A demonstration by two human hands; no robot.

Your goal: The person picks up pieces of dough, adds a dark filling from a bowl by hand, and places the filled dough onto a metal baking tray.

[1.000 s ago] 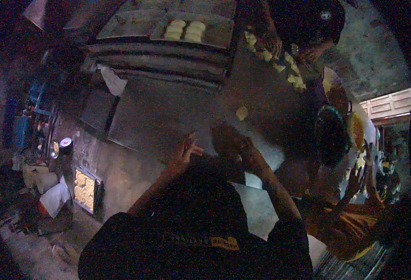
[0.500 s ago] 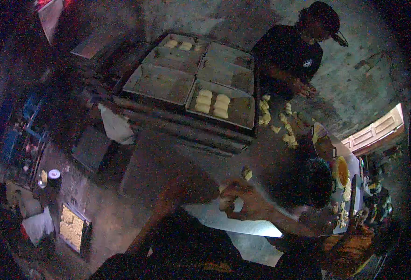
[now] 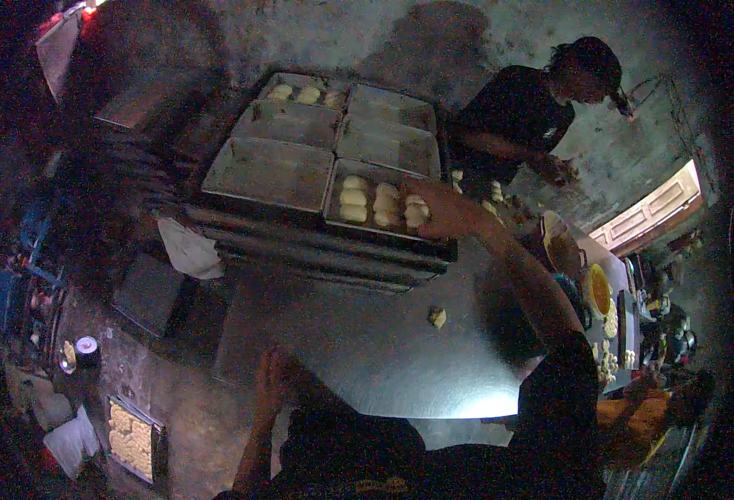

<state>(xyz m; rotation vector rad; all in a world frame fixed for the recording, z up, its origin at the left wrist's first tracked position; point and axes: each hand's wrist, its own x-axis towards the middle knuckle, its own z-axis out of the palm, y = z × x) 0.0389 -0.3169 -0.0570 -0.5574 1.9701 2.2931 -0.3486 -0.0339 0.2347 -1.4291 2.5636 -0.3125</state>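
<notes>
My right hand (image 3: 440, 211) reaches into the near right compartment of a metal tray (image 3: 358, 227). Its fingers close around a stack of pale dough pieces (image 3: 417, 212) at that compartment's right side. Two more columns of dough, a left one (image 3: 353, 198) and a middle one (image 3: 386, 205), lie to the left of it. Low in the view, my left hand (image 3: 275, 373) is raised near the worktable's front edge, apart from the tray. It is dim and blurred, so its finger position is unclear. A small dough lump (image 3: 438, 317) sits on the worktable (image 3: 367, 350).
More dough (image 3: 308, 95) lies in the tray's far left compartment. Across the table, a co-worker (image 3: 521, 108) in a dark cap handles something small. An orange-yellow basin (image 3: 598, 290) stands at the right. At lower left, a tray of small pale pieces (image 3: 131, 442) rests on a lower surface.
My right hand has moved from above the table's front up into the tray, where a third dough column now shows. My left hand has drawn back to the left. The view has shifted slightly.
</notes>
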